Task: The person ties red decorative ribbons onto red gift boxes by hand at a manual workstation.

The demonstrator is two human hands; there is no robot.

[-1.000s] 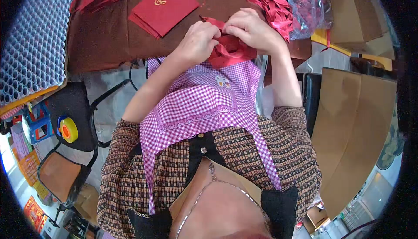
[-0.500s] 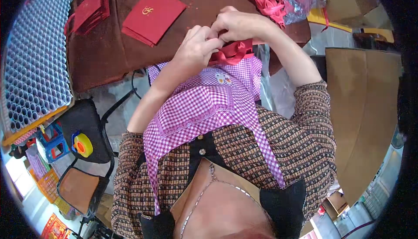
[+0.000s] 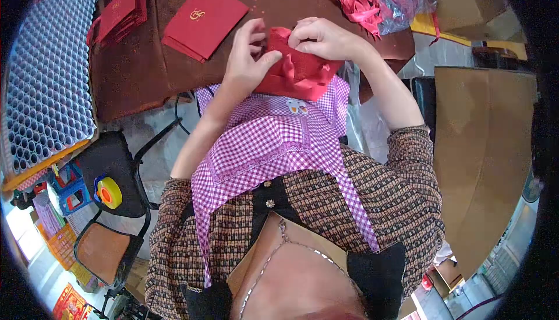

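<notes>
A red card or pouch with red ribbon (image 3: 303, 75) lies at the table's near edge, above my checked apron. My left hand (image 3: 249, 58) is at its left side, fingers apart, the thumb close to the ribbon. My right hand (image 3: 321, 37) is at its upper right, with thumb and fingers pinched on the red ribbon. Left of my hands lies a small stack of red cards (image 3: 205, 22) with a gold emblem on top.
More stacked red cards (image 3: 121, 14) are at the upper left of the brown table (image 3: 131, 81). Red ribbons (image 3: 349, 0) and clear plastic (image 3: 402, 0) lie at the upper right. A honeycomb rack (image 3: 49, 81) stands left; yellow tape (image 3: 109, 193) rests on a chair.
My left hand has opened and moved left, away from my right hand. My right hand has shifted slightly right and down. More of the red piece now shows between them.
</notes>
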